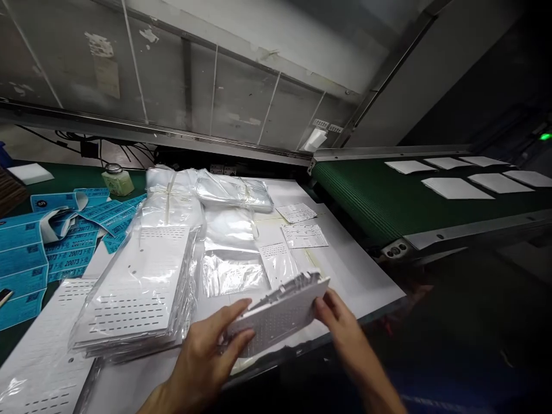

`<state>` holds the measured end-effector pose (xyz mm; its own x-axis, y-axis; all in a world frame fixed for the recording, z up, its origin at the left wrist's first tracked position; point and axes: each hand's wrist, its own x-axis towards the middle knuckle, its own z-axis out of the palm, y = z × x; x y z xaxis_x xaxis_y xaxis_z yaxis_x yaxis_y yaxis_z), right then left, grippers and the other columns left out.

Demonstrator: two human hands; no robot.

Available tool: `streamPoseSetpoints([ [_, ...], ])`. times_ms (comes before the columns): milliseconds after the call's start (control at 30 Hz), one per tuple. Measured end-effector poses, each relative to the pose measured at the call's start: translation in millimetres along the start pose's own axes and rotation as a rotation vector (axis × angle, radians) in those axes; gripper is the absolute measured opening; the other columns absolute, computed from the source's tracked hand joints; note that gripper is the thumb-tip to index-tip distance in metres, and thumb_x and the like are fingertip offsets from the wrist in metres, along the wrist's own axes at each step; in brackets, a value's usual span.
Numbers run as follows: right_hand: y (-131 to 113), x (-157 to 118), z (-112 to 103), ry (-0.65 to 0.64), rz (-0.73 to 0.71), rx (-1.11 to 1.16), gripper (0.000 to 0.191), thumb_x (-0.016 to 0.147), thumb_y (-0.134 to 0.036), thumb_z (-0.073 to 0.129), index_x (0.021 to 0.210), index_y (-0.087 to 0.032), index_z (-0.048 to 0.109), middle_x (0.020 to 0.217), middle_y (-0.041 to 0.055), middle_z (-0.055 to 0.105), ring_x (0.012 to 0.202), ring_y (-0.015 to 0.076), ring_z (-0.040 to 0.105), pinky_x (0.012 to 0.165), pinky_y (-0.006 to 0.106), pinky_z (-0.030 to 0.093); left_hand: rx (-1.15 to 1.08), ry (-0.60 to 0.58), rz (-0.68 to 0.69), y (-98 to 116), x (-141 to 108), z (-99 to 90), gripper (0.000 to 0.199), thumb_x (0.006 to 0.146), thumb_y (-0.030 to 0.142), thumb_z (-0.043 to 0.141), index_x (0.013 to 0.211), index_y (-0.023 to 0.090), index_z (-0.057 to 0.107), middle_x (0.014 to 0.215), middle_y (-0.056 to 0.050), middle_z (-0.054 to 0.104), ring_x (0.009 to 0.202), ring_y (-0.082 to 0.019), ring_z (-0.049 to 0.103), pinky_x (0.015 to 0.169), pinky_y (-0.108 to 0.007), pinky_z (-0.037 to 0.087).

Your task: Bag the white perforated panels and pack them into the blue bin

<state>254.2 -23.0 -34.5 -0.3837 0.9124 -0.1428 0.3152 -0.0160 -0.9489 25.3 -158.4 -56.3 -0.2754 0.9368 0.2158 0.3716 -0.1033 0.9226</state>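
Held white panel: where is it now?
Head view, lower centre: the panel is between left hand and right hand, near the front edge of the white worktop, right of the bagged stack.

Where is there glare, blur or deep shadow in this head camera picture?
In the head view, bright glare streaks the clear plastic bags; in the head view, the white panel and right hand look slightly soft, perhaps from motion; also in the head view, the area below the green conveyor belt sinks into deep shadow.
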Motion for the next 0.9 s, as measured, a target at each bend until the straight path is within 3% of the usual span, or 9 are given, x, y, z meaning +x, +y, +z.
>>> streamPoseSetpoints([
  [100, 21.8, 0.2, 30.2, 0.166, -0.085, 0.013, 0.038, 0.088, -0.046, 0.045, 0.122, -0.028, 0.046, 0.131, 0.0044, 0.05, 0.126, 0.0241, 0.041, 0.099, 0.036, 0.04, 0.197, 0.001, 0.245, -2.1, -6.1, -2.5, 0.054, 0.081, 0.019, 0.061, 0.13, 0.034, 0.043, 0.107, -0.001, 0.068, 0.093, -0.018, 0.065, 0.08, -0.024, 0.051],
  [300, 49.3, -1.9, 68.3, 0.101, -0.149, -0.017, 0.031, 0.091, -0.042, 0.039, 0.12, -0.033, 0.047, 0.129, 0.001, 0.05, 0.124, 0.0218, 0.043, 0.101, 0.036, 0.039, 0.467, -0.088, 0.256, -6.4, -12.5, -24.2, 0.049, 0.081, 0.029, 0.061, 0.128, 0.033, 0.047, 0.098, -0.003, 0.07, 0.078, -0.019, 0.068, 0.068, -0.024, 0.055],
  [467, 64.6, -10.3, 73.3, 0.06, -0.118, -0.076, 0.036, 0.09, -0.042, 0.041, 0.125, -0.035, 0.043, 0.133, -0.0002, 0.046, 0.128, 0.024, 0.038, 0.104, 0.04, 0.035, 0.466, -0.178, 0.174, -19.6, -21.3, -26.4, 0.047, 0.082, 0.032, 0.058, 0.128, 0.033, 0.048, 0.102, -0.005, 0.068, 0.083, -0.02, 0.068, 0.071, -0.024, 0.055],
  [633, 62.5, -13.8, 69.4, 0.036, -0.138, -0.051, 0.043, 0.088, -0.038, 0.047, 0.129, -0.032, 0.04, 0.133, 0.0022, 0.047, 0.125, 0.0252, 0.042, 0.104, 0.04, 0.036, 0.253, -0.211, -0.022, -11.9, -16.4, -19.5, 0.039, 0.083, 0.039, 0.054, 0.122, 0.037, 0.053, 0.111, -0.001, 0.066, 0.097, -0.022, 0.064, 0.082, -0.026, 0.051],
  [767, 71.6, -15.4, 74.6, 0.133, -0.152, 0.04, 0.034, 0.087, -0.036, 0.049, 0.121, -0.033, 0.046, 0.124, 0.0025, 0.054, 0.118, 0.0249, 0.049, 0.099, 0.039, 0.042, 0.09, -0.199, -0.308, -1.4, -5.9, -16.3, 0.036, 0.088, 0.048, 0.038, 0.104, 0.031, 0.066, 0.091, -0.001, 0.07, 0.085, -0.022, 0.064, 0.079, -0.028, 0.05],
  [900, 84.2, -17.3, 81.5, 0.192, -0.166, 0.17, 0.035, 0.087, -0.033, 0.05, 0.121, -0.036, 0.042, 0.126, 0.0023, 0.052, 0.121, 0.0228, 0.048, 0.095, 0.037, 0.046, 0.149, -0.202, -0.373, 3.3, -0.1, -16.1, 0.037, 0.087, 0.048, 0.038, 0.091, 0.027, 0.068, 0.065, 0.0, 0.064, 0.06, -0.019, 0.059, 0.066, -0.025, 0.049],
])
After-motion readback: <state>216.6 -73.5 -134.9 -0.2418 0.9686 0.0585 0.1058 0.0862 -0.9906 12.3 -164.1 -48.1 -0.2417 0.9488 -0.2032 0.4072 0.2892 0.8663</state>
